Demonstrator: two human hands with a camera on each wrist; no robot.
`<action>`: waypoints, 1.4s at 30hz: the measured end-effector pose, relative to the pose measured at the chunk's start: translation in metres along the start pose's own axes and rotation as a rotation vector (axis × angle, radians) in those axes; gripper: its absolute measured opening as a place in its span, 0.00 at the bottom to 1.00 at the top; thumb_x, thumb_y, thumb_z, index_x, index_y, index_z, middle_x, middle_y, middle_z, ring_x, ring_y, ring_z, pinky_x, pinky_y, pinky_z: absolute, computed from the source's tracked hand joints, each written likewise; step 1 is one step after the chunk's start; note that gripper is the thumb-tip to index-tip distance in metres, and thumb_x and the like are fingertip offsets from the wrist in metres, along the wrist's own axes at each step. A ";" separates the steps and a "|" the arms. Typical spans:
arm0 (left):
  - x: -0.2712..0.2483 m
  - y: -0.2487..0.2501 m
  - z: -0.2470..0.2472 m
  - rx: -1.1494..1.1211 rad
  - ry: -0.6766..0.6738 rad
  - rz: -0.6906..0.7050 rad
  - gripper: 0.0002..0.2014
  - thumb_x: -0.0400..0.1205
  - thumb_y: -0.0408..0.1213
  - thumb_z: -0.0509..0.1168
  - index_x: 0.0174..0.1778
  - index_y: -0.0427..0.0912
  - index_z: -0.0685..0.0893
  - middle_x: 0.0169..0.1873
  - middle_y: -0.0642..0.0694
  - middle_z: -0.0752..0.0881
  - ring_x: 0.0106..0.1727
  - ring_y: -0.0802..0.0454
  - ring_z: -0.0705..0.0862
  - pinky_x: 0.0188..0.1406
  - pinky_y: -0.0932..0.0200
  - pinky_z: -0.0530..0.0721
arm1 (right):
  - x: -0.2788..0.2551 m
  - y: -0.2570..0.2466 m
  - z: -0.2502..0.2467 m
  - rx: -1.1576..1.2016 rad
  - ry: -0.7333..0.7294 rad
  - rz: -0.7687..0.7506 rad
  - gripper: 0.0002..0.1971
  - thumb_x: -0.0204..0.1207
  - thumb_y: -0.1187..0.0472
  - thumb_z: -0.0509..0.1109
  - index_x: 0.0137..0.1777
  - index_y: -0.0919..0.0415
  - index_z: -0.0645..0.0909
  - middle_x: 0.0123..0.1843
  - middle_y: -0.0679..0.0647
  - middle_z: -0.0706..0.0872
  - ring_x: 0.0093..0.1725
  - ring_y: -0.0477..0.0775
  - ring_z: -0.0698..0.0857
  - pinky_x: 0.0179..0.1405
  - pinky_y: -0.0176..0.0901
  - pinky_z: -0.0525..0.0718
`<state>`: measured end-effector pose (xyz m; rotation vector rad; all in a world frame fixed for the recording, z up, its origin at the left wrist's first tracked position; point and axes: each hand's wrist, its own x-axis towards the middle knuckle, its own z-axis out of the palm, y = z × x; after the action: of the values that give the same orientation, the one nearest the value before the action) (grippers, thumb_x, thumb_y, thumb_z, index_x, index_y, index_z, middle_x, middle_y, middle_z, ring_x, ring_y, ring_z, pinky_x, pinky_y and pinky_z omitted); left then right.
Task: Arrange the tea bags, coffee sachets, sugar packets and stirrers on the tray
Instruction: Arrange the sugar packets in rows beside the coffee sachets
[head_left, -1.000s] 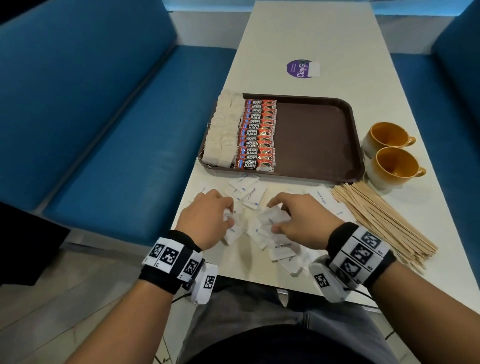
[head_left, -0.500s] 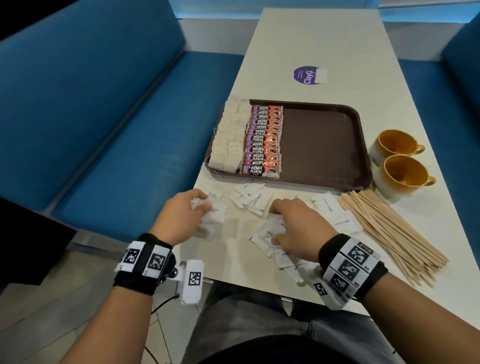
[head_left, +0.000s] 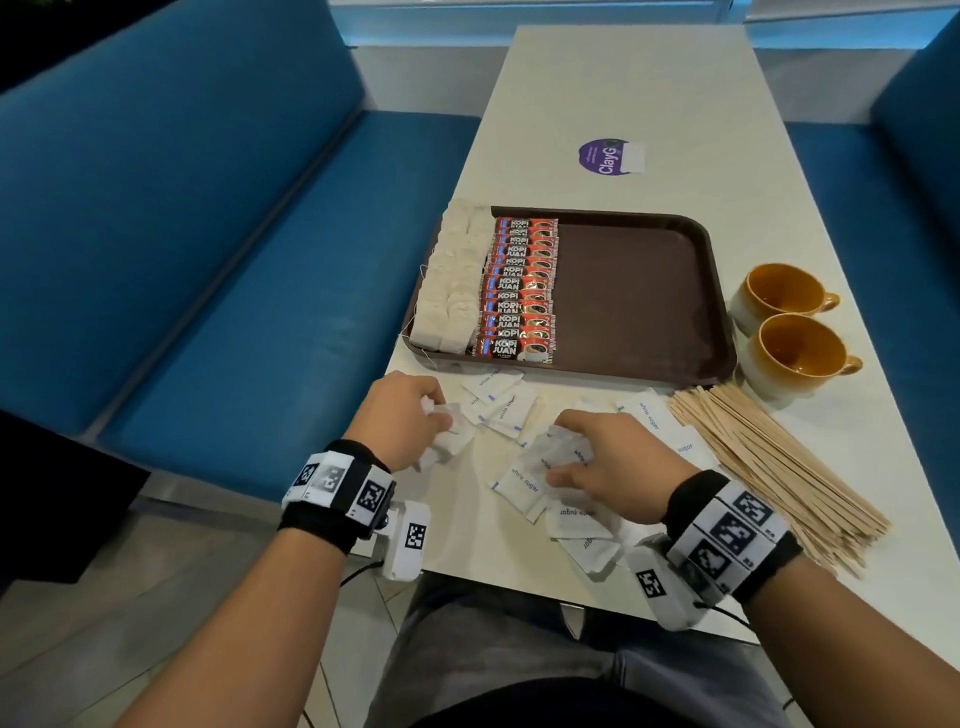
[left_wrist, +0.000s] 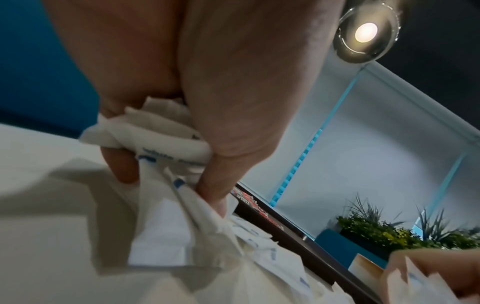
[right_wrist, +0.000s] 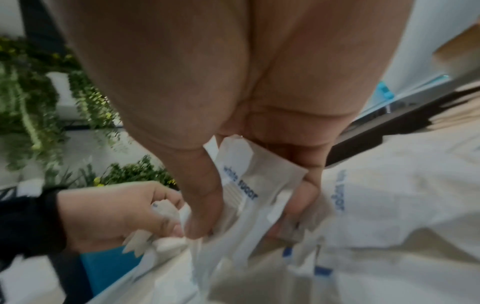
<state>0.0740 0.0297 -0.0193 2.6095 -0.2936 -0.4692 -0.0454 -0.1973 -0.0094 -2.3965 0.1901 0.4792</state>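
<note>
My left hand grips a bunch of sugar packets, fingers curled round them, and my right hand pinches a few more; the rest lie loose on the table just in front of the tray, stirrers to their right

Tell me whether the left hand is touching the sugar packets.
Touching. The left wrist view shows the left hand with thumb and fingers curled round a bunch of sugar packets, pinching them.
</note>
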 end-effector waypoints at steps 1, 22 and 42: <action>-0.003 0.001 0.000 -0.028 -0.006 0.010 0.05 0.83 0.40 0.74 0.45 0.48 0.84 0.53 0.45 0.81 0.34 0.55 0.83 0.19 0.74 0.75 | -0.001 0.003 -0.003 0.031 0.018 -0.004 0.14 0.79 0.51 0.79 0.60 0.49 0.80 0.54 0.49 0.88 0.50 0.50 0.86 0.41 0.36 0.81; -0.046 0.060 0.024 -1.058 -0.050 0.074 0.03 0.85 0.29 0.70 0.48 0.40 0.89 0.36 0.42 0.90 0.35 0.49 0.86 0.27 0.60 0.82 | -0.001 -0.014 -0.011 0.898 0.067 -0.255 0.22 0.78 0.57 0.74 0.70 0.59 0.74 0.59 0.59 0.92 0.53 0.66 0.93 0.44 0.68 0.91; -0.025 0.100 0.031 -1.622 -0.694 0.004 0.31 0.84 0.62 0.62 0.76 0.44 0.82 0.68 0.37 0.86 0.62 0.35 0.89 0.49 0.34 0.90 | -0.003 -0.007 -0.045 0.674 0.201 -0.345 0.20 0.87 0.55 0.64 0.76 0.37 0.73 0.67 0.58 0.84 0.67 0.63 0.83 0.70 0.70 0.82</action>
<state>0.0270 -0.0624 0.0103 0.8290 -0.0425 -1.0172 -0.0332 -0.2213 0.0279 -1.7560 0.0141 -0.0021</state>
